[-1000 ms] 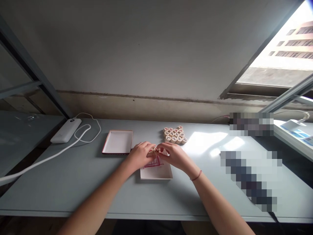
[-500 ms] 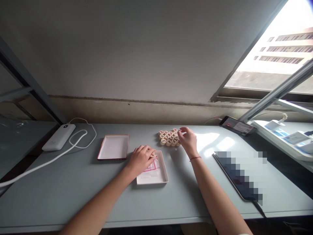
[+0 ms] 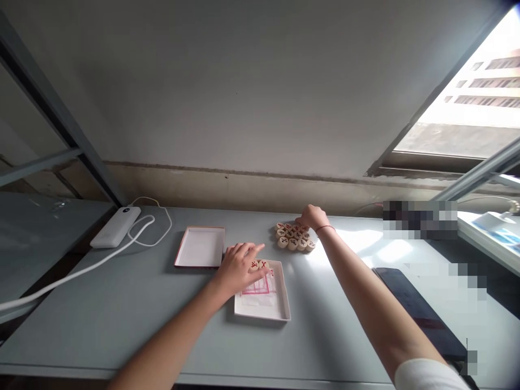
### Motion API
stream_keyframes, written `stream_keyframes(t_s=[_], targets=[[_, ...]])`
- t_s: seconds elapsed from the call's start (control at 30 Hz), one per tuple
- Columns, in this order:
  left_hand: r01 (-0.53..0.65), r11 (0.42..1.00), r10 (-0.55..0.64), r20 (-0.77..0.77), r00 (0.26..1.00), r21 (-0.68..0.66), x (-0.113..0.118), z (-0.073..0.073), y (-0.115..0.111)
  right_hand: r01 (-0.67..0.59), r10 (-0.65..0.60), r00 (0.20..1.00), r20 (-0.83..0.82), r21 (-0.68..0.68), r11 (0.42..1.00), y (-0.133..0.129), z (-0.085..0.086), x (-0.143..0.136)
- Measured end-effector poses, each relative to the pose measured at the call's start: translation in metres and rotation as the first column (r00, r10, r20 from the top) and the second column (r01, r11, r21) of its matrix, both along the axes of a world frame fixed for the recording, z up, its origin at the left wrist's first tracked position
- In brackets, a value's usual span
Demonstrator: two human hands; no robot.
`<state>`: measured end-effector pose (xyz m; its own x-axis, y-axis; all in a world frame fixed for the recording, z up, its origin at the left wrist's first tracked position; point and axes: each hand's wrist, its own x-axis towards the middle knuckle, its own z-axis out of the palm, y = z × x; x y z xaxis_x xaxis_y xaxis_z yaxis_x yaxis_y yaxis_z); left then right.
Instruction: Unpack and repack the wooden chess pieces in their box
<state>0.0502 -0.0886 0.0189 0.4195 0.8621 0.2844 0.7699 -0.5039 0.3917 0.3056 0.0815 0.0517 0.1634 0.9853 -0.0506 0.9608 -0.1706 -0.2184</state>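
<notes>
My left hand (image 3: 239, 269) is over the left rim of a shallow white box (image 3: 280, 295), thumb and index finger spread apart. Between them, two round wooden Chinese chess pieces (image 3: 264, 264) with red characters lie side by side at the box's far end. A folded sheet with pink lines (image 3: 258, 287) is under them in the box. Farther back, my right hand (image 3: 313, 218) bends down at the rear of a block of Chinese chess pieces (image 3: 293, 244), red-marked behind and black-marked in front. Its fingers are curled; whatever they pinch is hidden.
A shallow lid with a white inside (image 3: 201, 246) lies left of the box. Farther left is a white power bank (image 3: 116, 227) with a white cable (image 3: 97, 264). A dark tablet (image 3: 420, 314) lies on the right, partly pixelated. The wall (image 3: 260, 195) borders the desk's back.
My left thumb and index finger have opened away from a piece, and two pieces now show in the box. My right hand has moved behind the block. The view has shifted slightly.
</notes>
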Motion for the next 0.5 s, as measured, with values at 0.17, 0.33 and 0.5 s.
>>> stream_keyframes(t_s=[0.17, 0.33, 0.5], targets=[[-0.021, 0.995, 0.01, 0.125, 0.992, 0.093, -0.002, 0.004, 0.0, -0.101, 0.116, 0.99, -0.082, 0.161, 0.982, -0.038, 0.028, -0.013], [0.018, 0.992, -0.054, 0.283, 0.958, 0.127, 0.005, 0.01, -0.009, -0.462, 0.403, 0.415, -0.816, 0.193, 0.865, -0.124, 0.021, -0.051], [0.103, 0.988, -0.139, 0.361, 0.922, 0.118, 0.011, 0.012, -0.015, -0.386, 0.235, 0.203, -0.951, 0.143, 0.911, -0.168, 0.005, -0.07]])
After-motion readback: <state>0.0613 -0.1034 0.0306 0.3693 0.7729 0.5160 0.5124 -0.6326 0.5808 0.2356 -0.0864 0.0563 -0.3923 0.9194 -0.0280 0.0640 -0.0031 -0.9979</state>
